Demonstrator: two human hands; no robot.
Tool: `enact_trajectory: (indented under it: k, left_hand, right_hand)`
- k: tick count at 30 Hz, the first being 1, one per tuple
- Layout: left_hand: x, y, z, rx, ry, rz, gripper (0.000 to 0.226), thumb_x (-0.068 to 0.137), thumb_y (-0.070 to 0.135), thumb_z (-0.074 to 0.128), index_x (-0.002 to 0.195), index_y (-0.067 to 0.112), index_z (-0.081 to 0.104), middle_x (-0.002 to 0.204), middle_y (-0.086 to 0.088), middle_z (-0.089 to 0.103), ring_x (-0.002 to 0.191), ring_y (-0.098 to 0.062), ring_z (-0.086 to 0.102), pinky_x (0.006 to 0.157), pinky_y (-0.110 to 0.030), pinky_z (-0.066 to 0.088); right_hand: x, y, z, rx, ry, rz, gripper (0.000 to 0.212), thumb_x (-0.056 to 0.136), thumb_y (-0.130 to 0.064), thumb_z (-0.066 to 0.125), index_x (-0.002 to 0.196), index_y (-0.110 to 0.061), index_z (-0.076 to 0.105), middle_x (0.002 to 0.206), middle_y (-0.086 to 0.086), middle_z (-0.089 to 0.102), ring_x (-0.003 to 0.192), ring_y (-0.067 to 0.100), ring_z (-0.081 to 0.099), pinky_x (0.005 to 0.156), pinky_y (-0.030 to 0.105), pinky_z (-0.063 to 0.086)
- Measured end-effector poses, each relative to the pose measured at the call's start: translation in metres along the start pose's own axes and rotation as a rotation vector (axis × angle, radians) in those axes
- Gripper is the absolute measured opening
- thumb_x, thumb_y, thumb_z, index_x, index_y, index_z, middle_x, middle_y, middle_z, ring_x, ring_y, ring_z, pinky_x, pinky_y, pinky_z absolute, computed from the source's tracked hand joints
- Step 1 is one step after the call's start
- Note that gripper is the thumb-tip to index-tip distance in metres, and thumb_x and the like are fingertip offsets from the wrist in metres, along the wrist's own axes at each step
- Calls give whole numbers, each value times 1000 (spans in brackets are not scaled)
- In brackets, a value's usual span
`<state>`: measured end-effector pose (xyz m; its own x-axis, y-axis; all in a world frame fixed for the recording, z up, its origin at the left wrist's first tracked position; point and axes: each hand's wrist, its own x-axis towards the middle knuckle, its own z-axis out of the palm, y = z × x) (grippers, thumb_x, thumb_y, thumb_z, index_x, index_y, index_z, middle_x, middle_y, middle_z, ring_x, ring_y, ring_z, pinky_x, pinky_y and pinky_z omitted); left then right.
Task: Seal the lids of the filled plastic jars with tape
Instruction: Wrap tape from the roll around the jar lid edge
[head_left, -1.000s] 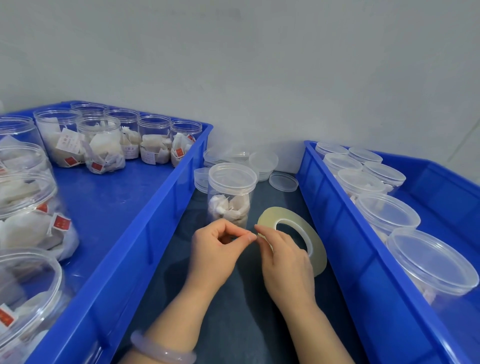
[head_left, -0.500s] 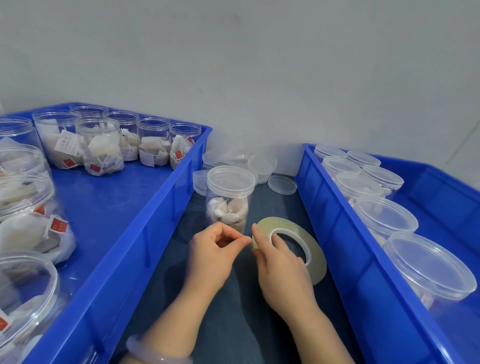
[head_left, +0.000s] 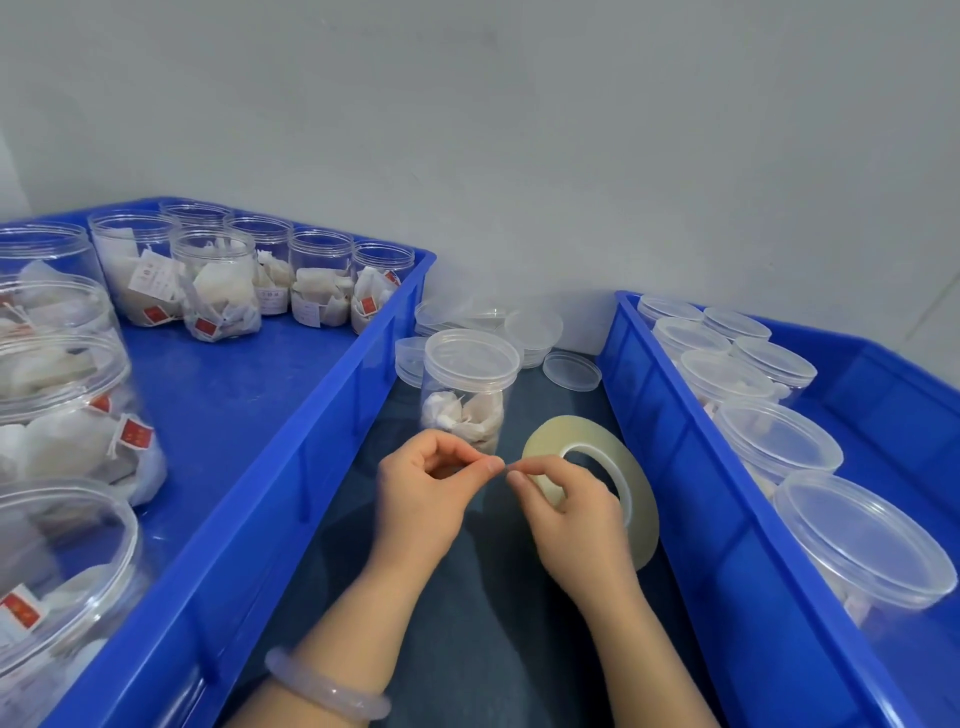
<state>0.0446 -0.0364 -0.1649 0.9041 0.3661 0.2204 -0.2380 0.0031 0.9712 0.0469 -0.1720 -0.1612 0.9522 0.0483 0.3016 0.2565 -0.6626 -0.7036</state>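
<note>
A clear plastic jar (head_left: 470, 384) with a lid on and white tea bags inside stands on the dark table between two blue bins. Just in front of it, my right hand (head_left: 569, 519) holds a flat, wide roll of clear tape (head_left: 610, 457) tilted on edge. My left hand (head_left: 431, 488) pinches the tape's loose end at the roll's near rim, its thumb and forefinger touching my right fingertips. Both hands are a little nearer than the jar and do not touch it.
The blue bin on the left (head_left: 322, 415) holds several open jars of tea bags. The blue bin on the right (head_left: 691, 493) holds several lidded jars. Loose clear lids (head_left: 571, 370) lie behind the jar by the grey wall.
The hands and tape roll have stayed in nearly the same place. My left fingertips have closed tighter against my right fingertips at the tape's end.
</note>
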Motion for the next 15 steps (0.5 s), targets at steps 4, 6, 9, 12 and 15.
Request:
enact_trajectory:
  k: [4, 6, 9, 12, 15]
  left_hand:
    - [-2, 4, 1, -64, 23, 57, 24, 71, 2, 79, 75, 19, 61, 70, 5, 71, 65, -4, 64, 63, -13, 51]
    - [0, 6, 0, -48, 105, 98, 25, 75, 3, 76, 77, 21, 60, 72, 4, 68, 65, -4, 61, 62, -13, 49]
    - [4, 13, -3, 21, 246, 242, 28, 82, 6, 70, 85, 29, 56, 86, 12, 63, 74, 0, 57, 68, -12, 46]
    - [20, 27, 2, 59, 277, 383, 16, 89, 25, 59, 102, 33, 53, 114, 11, 55, 107, 0, 50, 91, -12, 39]
    - [43, 32, 8, 55, 171, 332, 30, 88, 41, 43, 117, 34, 50, 145, 0, 34, 130, 10, 27, 97, 3, 21]
  right_hand:
    - [13, -10, -11, 36, 64, -53, 20, 87, -34, 65, 72, -46, 58, 81, -15, 64, 83, 0, 57, 73, 16, 39]
    - [26, -16, -22, -4, 89, -107, 21, 87, -34, 64, 71, -46, 56, 80, -13, 63, 78, 4, 54, 72, 18, 39]
    - [48, -29, -38, -90, -32, -139, 19, 86, -39, 63, 70, -45, 55, 80, -11, 61, 69, 6, 53, 70, 32, 44]
    - [64, -42, -45, -143, -137, -159, 20, 86, -40, 63, 68, -46, 56, 88, -8, 64, 76, 12, 58, 77, 36, 50]
    - [74, -44, -42, -174, -180, -146, 19, 86, -39, 64, 69, -44, 57, 87, -4, 67, 80, 17, 61, 79, 38, 52]
